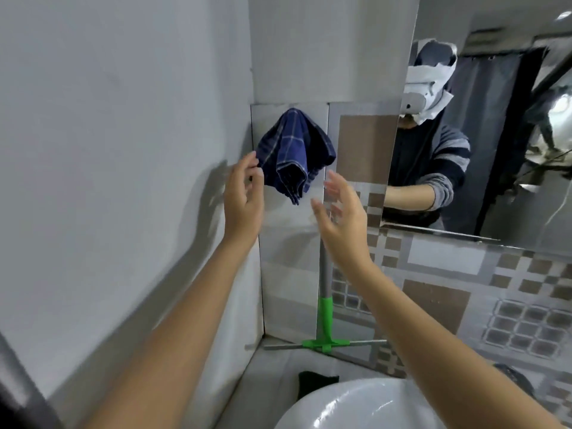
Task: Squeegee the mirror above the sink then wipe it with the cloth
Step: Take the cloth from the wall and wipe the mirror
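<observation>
The blue checked cloth [295, 150] hung bunched on the tiled wall [291, 243] in the corner, up near the top edge of the tiles and left of the mirror [495, 150]. Its folds drooped to a point between the two raised hands. The left hand [244, 193] was just beside the cloth's left edge, fingers [247, 162] spread loosely and curled toward it; I could not tell whether the fingertips touched the fabric. The right hand [343, 212] was up on the other side, a little lower, palm turned inward and fingers [335, 184] open wide, holding nothing and apart from the cloth.

Below the right hand the squeegee [325, 317] stood propped in the corner, its grey handle running up the tile joint, the green neck lower down, and its blade resting crosswise along the ledge [278, 357] where wall met basin surround. Neither hand was on it.

The mirror filled the upper right, its lower edge above the patterned brown and grey tiles. In it showed a person in a striped sleeve with an arm reaching forward. The white sink [356, 407] curved at the bottom, with something dark [315, 382] lying just behind its rim. The plain grey side wall [108, 150] carried the shadow of the left hand.
</observation>
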`<state>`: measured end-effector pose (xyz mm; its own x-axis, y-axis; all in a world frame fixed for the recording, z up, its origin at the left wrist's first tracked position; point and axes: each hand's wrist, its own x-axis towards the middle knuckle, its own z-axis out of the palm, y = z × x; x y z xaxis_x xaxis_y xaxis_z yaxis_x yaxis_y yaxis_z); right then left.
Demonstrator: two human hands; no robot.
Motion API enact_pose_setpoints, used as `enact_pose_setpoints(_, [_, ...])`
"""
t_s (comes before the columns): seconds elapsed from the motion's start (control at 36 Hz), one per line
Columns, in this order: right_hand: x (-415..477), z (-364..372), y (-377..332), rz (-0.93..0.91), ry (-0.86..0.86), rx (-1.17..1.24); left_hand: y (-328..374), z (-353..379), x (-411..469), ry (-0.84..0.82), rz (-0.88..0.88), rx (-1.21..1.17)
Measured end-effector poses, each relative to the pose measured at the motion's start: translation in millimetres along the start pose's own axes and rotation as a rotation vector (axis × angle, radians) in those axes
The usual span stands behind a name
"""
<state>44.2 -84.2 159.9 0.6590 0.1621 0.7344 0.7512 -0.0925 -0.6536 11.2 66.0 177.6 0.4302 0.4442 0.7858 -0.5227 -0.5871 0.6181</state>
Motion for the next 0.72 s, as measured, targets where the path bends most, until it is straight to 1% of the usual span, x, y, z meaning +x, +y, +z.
enact_pose_setpoints(0.06, [20.0, 5.5, -17.6, -0.037, 0.035, 0.025, 15.8, 1.2, 32.2, -0.03, 0.039, -0.009])
enact_pose_setpoints(0.17, [45.0, 18.3, -33.8, -0.014, 0.023, 0.03, 26.4, 5.4, 76.6, -0.159, 0.048, 0.004])
enact_pose_setpoints(0.28, [58.2, 31.6, -35.0, 0.037, -0.011, 0.024, 23.6, 10.9, 98.4, -0.342, 0.05, 0.027])
enact_pose_setpoints(0.36, [64.4, 35.9, -31.1, 0.078, -0.015, 0.012, 19.2, 17.9, 105.0, -0.411, 0.056, 0.01])
enact_pose_setpoints(0.47, [69.2, 26.2, -27.4, 0.06, -0.022, -0.006, 12.7, 25.1, 105.4, -0.429, 0.136, 0.034])
enact_pose_setpoints(0.58, [81.5, 3.4, -28.0, 0.039, -0.017, -0.024, 9.2, 27.1, 100.6, -0.4, 0.176, 0.077])
enact_pose_setpoints(0.72, [107.1, -28.8, -48.9, -0.1, -0.073, -0.187, 17.5, 33.2, 98.8, -0.368, 0.234, 0.169])
